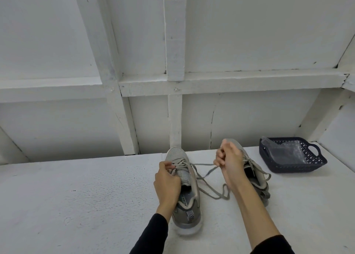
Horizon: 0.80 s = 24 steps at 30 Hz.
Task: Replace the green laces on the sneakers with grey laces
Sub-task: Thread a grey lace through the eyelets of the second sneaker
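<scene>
- The white, rough-painted tabletop (76, 192) carried everything; its left part showed only bare paint.
- The left hand (167, 180) sat on the near sneaker, its fingers (169, 165) curled and pinching the lacing at the left side of the eyelets, apparently steadying it.
- The grey knit sneaker with a pale sole (184, 186), toe pointing away toward the wall, already wore a grey flat lace (211, 184) crossed through most of its eyelets. No green lace showed on it.
- That lace ran taut from the upper eyelets to the right, while its slack lay looped on the tabletop between the two shoes.
- The right hand (230, 157) was raised between the shoes, its fingers clamped together on the lace end, seemingly drawing it through.
- The second grey sneaker (255, 173), largely hidden behind that hand and forearm, also appeared to be laced in grey, with loose ends trailing to its right.
- At the far right stood a dark blue perforated plastic basket (317, 163) holding a clear plastic bag (288, 150); whether the green laces lay inside, I could not tell.
- By my reckoning the task was near its end: both green laces seemed gone, the second sneaker looked finished, and what remained was the top eyelets and perhaps tying on the near one.
</scene>
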{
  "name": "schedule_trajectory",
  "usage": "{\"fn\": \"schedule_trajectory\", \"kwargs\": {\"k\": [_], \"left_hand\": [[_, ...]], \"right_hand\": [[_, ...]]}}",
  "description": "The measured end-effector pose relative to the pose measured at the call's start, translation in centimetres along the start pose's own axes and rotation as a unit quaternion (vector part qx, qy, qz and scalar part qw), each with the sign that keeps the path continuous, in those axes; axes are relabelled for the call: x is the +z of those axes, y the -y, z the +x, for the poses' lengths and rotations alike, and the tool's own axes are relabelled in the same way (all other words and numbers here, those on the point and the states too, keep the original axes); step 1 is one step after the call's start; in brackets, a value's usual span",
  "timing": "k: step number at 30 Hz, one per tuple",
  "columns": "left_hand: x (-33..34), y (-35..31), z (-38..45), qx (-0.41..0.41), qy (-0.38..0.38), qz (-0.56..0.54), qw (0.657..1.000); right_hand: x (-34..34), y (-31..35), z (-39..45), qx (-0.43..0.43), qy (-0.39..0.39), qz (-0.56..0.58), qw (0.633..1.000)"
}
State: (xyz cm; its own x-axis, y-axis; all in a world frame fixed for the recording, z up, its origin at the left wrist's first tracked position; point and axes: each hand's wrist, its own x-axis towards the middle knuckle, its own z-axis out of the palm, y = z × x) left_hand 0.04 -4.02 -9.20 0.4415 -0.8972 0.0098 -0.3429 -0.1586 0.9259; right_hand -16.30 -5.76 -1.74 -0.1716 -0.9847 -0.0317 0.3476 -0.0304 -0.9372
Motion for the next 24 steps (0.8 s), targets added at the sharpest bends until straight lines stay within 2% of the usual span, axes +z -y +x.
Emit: {"fn": "schedule_trajectory", "kwargs": {"k": [2, 4, 7, 8, 9, 10, 12, 14, 15, 16, 17, 18, 19, 21, 22, 23, 24], "left_hand": [[0.0, -0.2, 0.0, 0.017, 0.004, 0.015, 1.000], [0.0, -0.2, 0.0, 0.029, 0.009, 0.038, 0.999], [0.2, -0.1, 0.1, 0.060, 0.015, 0.072, 0.995], [0.3, -0.1, 0.2, 0.071, 0.016, 0.080, 0.994], [0.3, 0.0, 0.2, 0.081, 0.019, 0.088, 0.993], [0.3, -0.1, 0.2, 0.089, 0.026, 0.097, 0.991], [0.4, -0.1, 0.2, 0.097, 0.042, 0.120, 0.987], [0.4, -0.1, 0.3, 0.099, 0.054, 0.135, 0.984], [0.4, -0.1, 0.5, 0.099, 0.057, 0.139, 0.984], [0.4, -0.1, 0.5, 0.095, 0.063, 0.146, 0.983], [0.4, -0.1, 0.5, 0.091, 0.067, 0.150, 0.982], [0.4, -0.1, 0.5, 0.086, 0.073, 0.154, 0.982], [0.4, -0.1, 0.5, 0.085, 0.077, 0.157, 0.981], [0.5, -0.1, 0.5, 0.083, 0.083, 0.169, 0.979], [0.6, -0.2, 0.5, 0.080, 0.085, 0.172, 0.978], [0.6, -0.2, 0.4, 0.077, 0.085, 0.172, 0.978], [0.6, -0.2, 0.4, 0.073, 0.084, 0.169, 0.979]], "right_hand": [[0.0, -0.9, -0.1, -0.017, 0.006, -0.202, 0.979], [-0.2, -2.4, -0.2, -0.030, 0.041, -0.357, 0.933], [-0.3, -3.9, 0.0, 0.001, 0.096, -0.520, 0.849], [-0.2, -4.1, 0.1, 0.031, 0.107, -0.537, 0.836], [0.1, -4.2, 0.2, 0.071, 0.112, -0.521, 0.843], [0.3, -4.4, 0.4, 0.125, 0.108, -0.454, 0.876], [0.5, -4.9, 0.7, 0.229, 0.090, -0.189, 0.951], [0.6, -5.3, 0.8, 0.255, 0.071, 0.021, 0.964], [0.8, -5.5, 0.8, 0.247, 0.069, 0.055, 0.965], [0.8, -5.7, 0.7, 0.232, 0.069, 0.041, 0.969], [0.9, -5.8, 0.4, 0.206, 0.075, -0.028, 0.975], [0.9, -5.9, 0.1, 0.164, 0.086, -0.143, 0.972], [0.9, -6.0, 0.0, 0.115, 0.100, -0.275, 0.949], [0.7, -6.3, 0.1, 0.025, 0.108, -0.477, 0.872], [0.5, -6.4, 0.1, 0.003, 0.100, -0.508, 0.855], [0.2, -6.5, 0.1, -0.002, 0.096, -0.496, 0.863], [0.0, -6.5, 0.1, 0.010, 0.094, -0.453, 0.886]]}}
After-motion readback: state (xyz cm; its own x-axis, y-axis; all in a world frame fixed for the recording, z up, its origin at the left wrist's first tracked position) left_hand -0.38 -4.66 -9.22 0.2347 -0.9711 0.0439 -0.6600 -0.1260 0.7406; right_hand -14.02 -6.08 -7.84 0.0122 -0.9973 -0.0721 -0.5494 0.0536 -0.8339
